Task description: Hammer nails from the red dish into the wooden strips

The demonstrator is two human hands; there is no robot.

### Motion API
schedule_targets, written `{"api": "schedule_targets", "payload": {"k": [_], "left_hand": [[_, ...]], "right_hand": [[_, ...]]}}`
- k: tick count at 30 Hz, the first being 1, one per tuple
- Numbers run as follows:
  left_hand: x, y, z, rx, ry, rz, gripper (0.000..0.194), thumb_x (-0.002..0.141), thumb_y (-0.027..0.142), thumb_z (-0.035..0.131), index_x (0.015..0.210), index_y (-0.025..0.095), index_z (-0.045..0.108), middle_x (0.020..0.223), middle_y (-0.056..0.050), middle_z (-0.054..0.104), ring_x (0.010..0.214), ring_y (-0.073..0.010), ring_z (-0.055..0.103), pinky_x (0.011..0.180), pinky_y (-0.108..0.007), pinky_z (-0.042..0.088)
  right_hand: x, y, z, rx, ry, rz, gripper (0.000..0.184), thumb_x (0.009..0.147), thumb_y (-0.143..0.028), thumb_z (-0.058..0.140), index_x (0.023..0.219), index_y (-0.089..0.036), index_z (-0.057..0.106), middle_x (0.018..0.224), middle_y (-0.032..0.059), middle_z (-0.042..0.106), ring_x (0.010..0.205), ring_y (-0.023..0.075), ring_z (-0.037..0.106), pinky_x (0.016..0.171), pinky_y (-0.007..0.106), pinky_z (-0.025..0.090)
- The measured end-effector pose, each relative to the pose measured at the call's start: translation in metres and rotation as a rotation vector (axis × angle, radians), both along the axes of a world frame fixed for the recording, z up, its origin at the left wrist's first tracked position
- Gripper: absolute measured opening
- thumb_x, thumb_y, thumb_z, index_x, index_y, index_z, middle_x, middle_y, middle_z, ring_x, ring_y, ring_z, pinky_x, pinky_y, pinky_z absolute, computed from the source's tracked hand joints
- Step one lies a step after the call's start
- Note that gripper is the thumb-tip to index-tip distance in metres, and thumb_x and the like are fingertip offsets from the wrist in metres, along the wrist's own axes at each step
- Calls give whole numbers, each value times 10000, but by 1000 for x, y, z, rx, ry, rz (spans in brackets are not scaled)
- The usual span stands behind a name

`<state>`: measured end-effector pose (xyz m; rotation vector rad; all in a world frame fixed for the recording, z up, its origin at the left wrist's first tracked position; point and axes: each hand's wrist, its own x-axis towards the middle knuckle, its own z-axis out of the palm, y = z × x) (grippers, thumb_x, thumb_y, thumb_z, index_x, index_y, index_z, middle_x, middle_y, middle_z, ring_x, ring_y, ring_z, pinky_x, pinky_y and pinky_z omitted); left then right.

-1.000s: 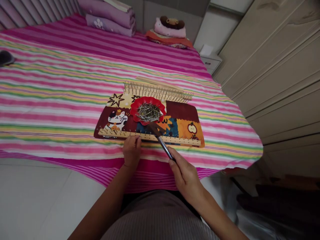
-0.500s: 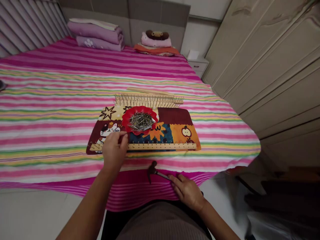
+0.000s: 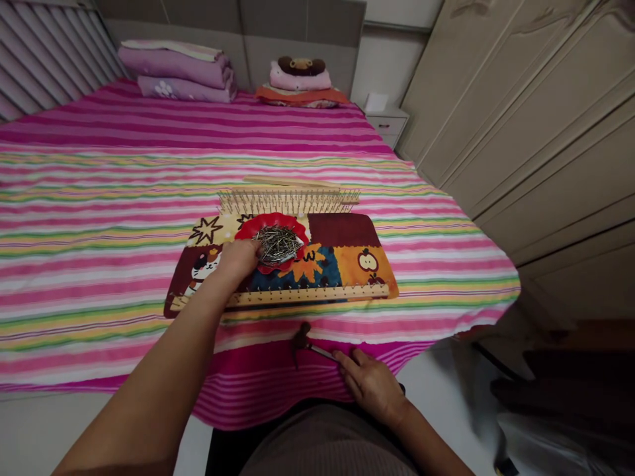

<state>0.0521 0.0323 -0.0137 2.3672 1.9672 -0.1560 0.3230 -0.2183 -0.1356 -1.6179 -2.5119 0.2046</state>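
The left hand (image 3: 240,258) reaches into nails (image 3: 278,245) in the red bowl (image 3: 270,266), fingertips hidden; pressing its rim could tip it. The right hand (image 3: 374,386) grips the hammer (image 3: 321,351).

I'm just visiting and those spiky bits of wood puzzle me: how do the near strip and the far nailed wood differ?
The near strip lies along the mat's front edge; the far nailed wood sits behind the mat. The near strip's nails look short and spaced out, while the far nailed wood's stand taller and more crowded. Both are pale wood.
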Motion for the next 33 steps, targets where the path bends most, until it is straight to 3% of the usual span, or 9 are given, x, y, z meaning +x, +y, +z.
{"api": "schedule_targets", "payload": {"k": [8, 13, 16, 19, 22, 27, 33], "left_hand": [[-13, 11, -13, 57, -167, -231, 131, 616, 147, 533, 635, 229, 634, 710, -76, 662, 732, -222, 612, 720, -292, 438], [-13, 12, -9, 12, -160, -243, 108, 640, 160, 524, 589, 222, 597, 677, -65, 641, 694, -202, 595, 694, -281, 425], [-17, 11, -4, 7, -235, -166, 110, 662, 168, 523, 600, 220, 596, 648, -50, 636, 669, -192, 586, 679, -276, 417], [-23, 7, 4, 38, -450, -31, 72, 661, 196, 561, 601, 212, 598, 612, -25, 619, 626, -175, 566, 657, -272, 419], [-28, -5, 13, 2, -823, 135, 76, 645, 263, 635, 621, 195, 613, 569, 2, 597, 566, -147, 545, 611, -266, 436], [-29, -34, 25, -252, -1499, 341, 264, 534, 258, 778, 728, 157, 628, 670, -14, 654, 586, -115, 602, 593, -249, 506], [-32, -57, 30, -349, -1706, 404, 342, 551, 164, 788, 875, 147, 680, 749, -37, 695, 617, -115, 637, 616, -250, 565]], "right_hand": [[-1, 1, 6, -67, -22, -20, 407, 925, -230, 425, 1314, -228, 545, 924, 91, 636, 718, 175, 611, 636, 257, 484], [-2, 1, 5, -43, -14, -17, 407, 919, -215, 425, 1308, -211, 547, 907, 96, 631, 712, 190, 607, 622, 269, 480], [-3, 0, 5, -40, -33, -19, 402, 922, -213, 427, 1306, -212, 547, 898, 91, 630, 694, 180, 599, 615, 262, 472], [-4, 0, 4, -29, -38, -19, 401, 927, -226, 430, 1312, -215, 541, 897, 91, 630, 714, 184, 604, 619, 259, 470], [-4, 0, 2, -6, -37, -20, 396, 935, -238, 427, 1313, -216, 542, 881, 90, 632, 715, 179, 605, 624, 252, 473], [-3, 0, 0, -7, -54, -13, 398, 926, -228, 429, 1304, -210, 553, 909, 99, 637, 707, 189, 616, 612, 267, 487], [-2, -1, -5, 19, -23, -15, 389, 944, -250, 416, 1304, -208, 556, 913, 103, 635, 728, 189, 624, 640, 273, 502]]}}
